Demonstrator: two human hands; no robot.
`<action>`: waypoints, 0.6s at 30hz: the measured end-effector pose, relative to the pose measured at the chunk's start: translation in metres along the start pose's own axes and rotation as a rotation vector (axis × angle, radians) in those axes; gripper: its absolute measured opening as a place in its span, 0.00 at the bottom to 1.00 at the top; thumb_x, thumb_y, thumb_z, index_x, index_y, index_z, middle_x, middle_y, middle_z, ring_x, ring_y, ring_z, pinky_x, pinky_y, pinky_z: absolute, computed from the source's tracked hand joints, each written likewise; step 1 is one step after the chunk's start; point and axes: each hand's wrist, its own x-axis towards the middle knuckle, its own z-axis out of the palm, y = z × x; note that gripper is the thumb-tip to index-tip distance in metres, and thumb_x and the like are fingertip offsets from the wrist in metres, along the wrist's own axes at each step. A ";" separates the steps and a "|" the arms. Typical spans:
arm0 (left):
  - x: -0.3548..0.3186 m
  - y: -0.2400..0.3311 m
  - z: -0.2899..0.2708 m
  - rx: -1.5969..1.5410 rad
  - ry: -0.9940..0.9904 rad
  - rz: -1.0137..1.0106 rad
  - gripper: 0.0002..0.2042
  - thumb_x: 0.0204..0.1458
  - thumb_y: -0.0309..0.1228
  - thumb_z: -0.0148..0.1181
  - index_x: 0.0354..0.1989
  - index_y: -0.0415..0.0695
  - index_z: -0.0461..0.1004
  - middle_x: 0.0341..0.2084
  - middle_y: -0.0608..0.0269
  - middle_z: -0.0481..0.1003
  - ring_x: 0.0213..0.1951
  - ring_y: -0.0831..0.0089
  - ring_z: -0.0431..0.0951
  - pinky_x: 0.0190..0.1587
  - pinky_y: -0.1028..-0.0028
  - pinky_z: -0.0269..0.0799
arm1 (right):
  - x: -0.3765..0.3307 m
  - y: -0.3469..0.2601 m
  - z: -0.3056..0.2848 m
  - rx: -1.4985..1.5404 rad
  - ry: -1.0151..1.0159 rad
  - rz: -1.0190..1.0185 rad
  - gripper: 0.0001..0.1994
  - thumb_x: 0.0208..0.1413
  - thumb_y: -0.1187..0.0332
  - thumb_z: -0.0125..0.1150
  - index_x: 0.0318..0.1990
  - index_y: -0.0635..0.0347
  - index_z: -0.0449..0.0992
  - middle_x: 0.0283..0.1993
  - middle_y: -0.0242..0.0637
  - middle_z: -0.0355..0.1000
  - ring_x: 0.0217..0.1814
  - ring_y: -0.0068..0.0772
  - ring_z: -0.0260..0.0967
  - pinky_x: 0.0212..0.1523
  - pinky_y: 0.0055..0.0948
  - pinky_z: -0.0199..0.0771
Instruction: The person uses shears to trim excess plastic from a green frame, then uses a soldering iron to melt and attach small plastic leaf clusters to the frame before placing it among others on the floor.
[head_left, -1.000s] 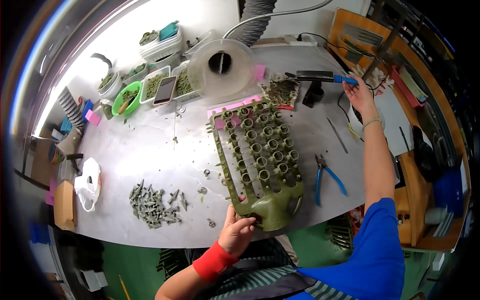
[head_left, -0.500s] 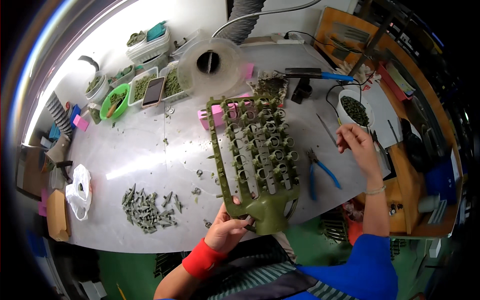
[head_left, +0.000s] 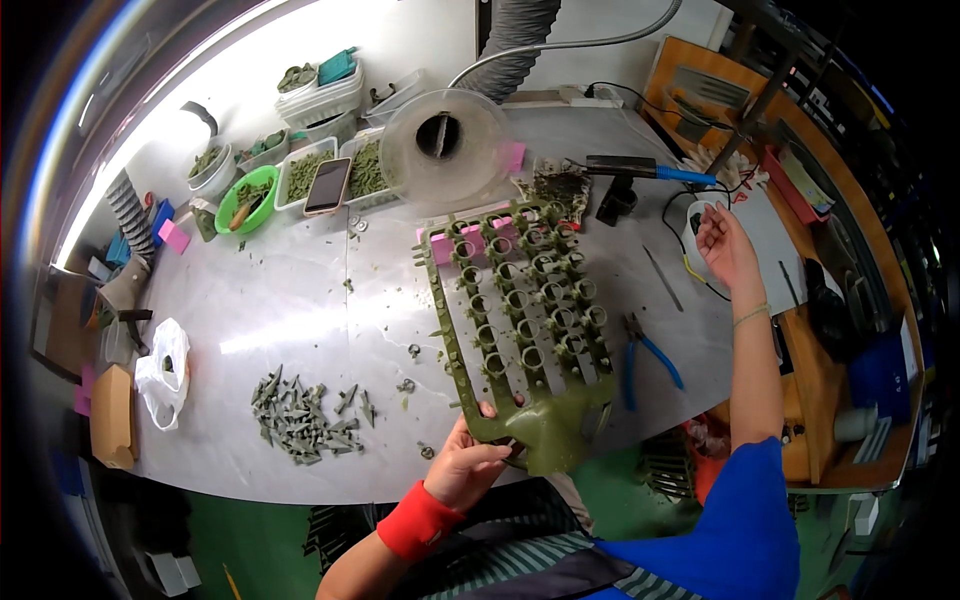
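I have the left hand (head_left: 468, 465) clasped on one near corner of the olive-green, waxy-looking frame (head_left: 545, 425), the thumb lying along its edge and a red cloth wristband (head_left: 420, 520) just behind the hand. The frame sits in front of the body, its solid, rounded end over the near edge of the grey metal table (head_left: 230, 285) and its long bars, studded with small rings, stretching away from me. From where I look, its far end overlaps the bright pink blocks (head_left: 441, 246).

Well apart to the right, my view shows the right hand (head_left: 728, 245) with its fingers loosely curled, partly hiding a round white bowl (head_left: 690, 240); I can't fairly tell whether those fingertips pinch anything. Just beyond them, a black pen-shaped tool with a blue handle (head_left: 686, 175) lies across a small black stand (head_left: 617, 201).

Between the frame and the right hand I see blue-handled pliers (head_left: 634, 328) and a slim metal rod (head_left: 663, 280). To the left of the frame lies a loose pile of pointed grey-green pieces (head_left: 300, 418), and farther back a dark-screened phone (head_left: 327, 187) leans on clear plastic tubs of green bits (head_left: 368, 170).
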 end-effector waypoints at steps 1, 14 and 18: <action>-0.001 -0.002 0.000 0.006 -0.008 -0.014 0.25 0.46 0.08 0.51 0.49 0.50 0.64 0.61 0.57 0.64 0.62 0.62 0.66 0.62 0.63 0.64 | 0.009 0.000 -0.002 -0.001 -0.001 0.003 0.10 0.60 0.63 0.63 0.39 0.60 0.77 0.34 0.30 0.72 0.34 0.20 0.68 0.38 0.21 0.73; 0.007 -0.006 -0.028 0.023 0.143 -0.057 0.26 0.47 0.08 0.53 0.53 0.50 0.64 0.59 0.58 0.66 0.60 0.65 0.69 0.57 0.69 0.70 | 0.103 0.007 0.011 0.322 0.146 -0.045 0.21 0.49 0.63 0.75 0.40 0.65 0.69 0.37 0.38 0.64 0.37 0.28 0.67 0.39 0.26 0.75; 0.006 -0.006 -0.026 0.072 0.118 -0.116 0.27 0.52 0.12 0.55 0.60 0.48 0.61 0.61 0.60 0.64 0.60 0.71 0.68 0.57 0.74 0.69 | 0.132 -0.011 -0.022 0.184 0.117 -0.054 0.17 0.51 0.65 0.73 0.41 0.66 0.72 0.37 0.39 0.68 0.36 0.29 0.70 0.38 0.26 0.77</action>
